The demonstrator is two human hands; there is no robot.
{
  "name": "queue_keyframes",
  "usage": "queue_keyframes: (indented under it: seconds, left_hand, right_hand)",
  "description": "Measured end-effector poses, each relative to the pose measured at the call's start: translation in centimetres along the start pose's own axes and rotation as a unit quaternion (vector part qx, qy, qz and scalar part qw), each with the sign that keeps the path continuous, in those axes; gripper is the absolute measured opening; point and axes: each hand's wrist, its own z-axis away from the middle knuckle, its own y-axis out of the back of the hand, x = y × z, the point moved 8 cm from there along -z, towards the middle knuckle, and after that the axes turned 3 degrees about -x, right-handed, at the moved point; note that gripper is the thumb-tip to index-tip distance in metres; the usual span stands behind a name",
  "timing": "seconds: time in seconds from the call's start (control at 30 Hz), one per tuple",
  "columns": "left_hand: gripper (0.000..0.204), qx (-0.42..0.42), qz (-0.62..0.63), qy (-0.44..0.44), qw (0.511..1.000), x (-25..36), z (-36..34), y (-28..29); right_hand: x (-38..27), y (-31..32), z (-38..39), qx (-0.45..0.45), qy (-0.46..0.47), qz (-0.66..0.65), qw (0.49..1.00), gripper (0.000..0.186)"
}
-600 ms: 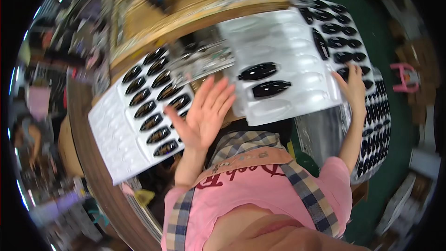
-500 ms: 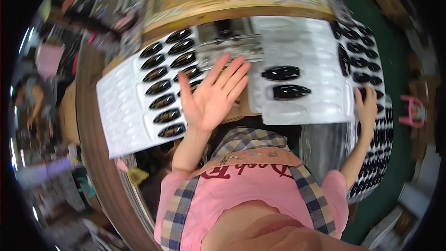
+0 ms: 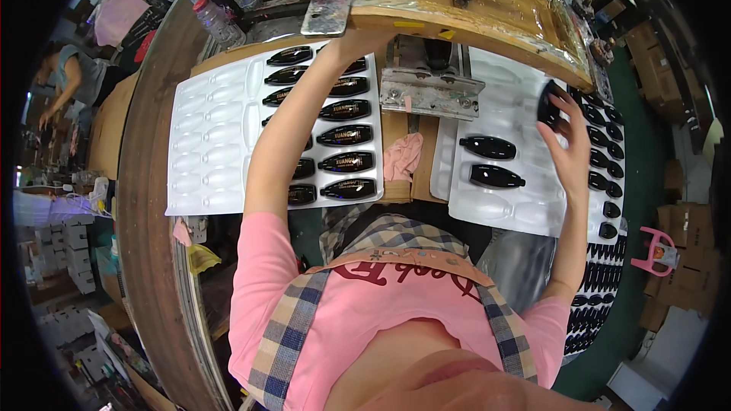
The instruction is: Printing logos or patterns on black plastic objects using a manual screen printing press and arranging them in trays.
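My left arm reaches up to the wooden-framed printing screen point(image 3: 426, 24); my left hand point(image 3: 362, 41) is at its lower edge, with the fingers hidden behind the wood. At the right, my right hand point(image 3: 569, 137) grips a glossy black tapered casing point(image 3: 547, 105) above a white moulded tray point(image 3: 487, 209). Two more black casings point(image 3: 491, 148) lie side by side in that tray. Under my left forearm, another white tray point(image 3: 202, 144) carries rows of black casings with gold print point(image 3: 346, 135). Between the trays stands a metal fixture point(image 3: 430, 93) below the screen.
A crumpled pink cloth point(image 3: 403, 156) lies below the fixture. Stacked trays of black casings point(image 3: 601, 281) stand at the right, near a pink stool point(image 3: 656, 251). Clear bottles point(image 3: 217, 23) stand at the back left. Another person point(image 3: 65, 84) works at the far left.
My left hand has gone from spread open above the trays up to the screen frame. My right hand has come off the right-hand stack, lifting a black casing. The view has shifted.
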Motion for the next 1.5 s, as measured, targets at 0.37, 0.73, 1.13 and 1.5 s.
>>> queue_keyframes:
  seconds: [0.37, 0.73, 1.13, 1.5]
  left_hand:
    - [0.018, 0.039, 0.771, 0.155, 0.617, -11.7, -1.6, -0.5]
    - [0.031, 0.223, 0.237, 0.276, 0.904, -24.5, 14.8, 19.7]
    - [0.021, 0.341, 0.223, 0.359, 0.840, -28.5, 19.8, 16.8]
    - [0.020, 0.306, 0.244, 0.361, 0.847, -26.7, 21.1, 13.3]
  right_hand:
    - [-5.8, -10.6, -8.5, -0.089, 0.131, -0.045, 0.986, 0.040]
    - [-7.3, -11.9, -6.4, -0.129, 0.130, 0.035, 0.982, 0.041]
    - [4.7, 5.7, 3.7, 0.098, -0.050, 0.093, 0.990, 0.042]
    - [23.9, 17.9, 18.8, 0.135, -0.333, 0.387, 0.849, 0.068]
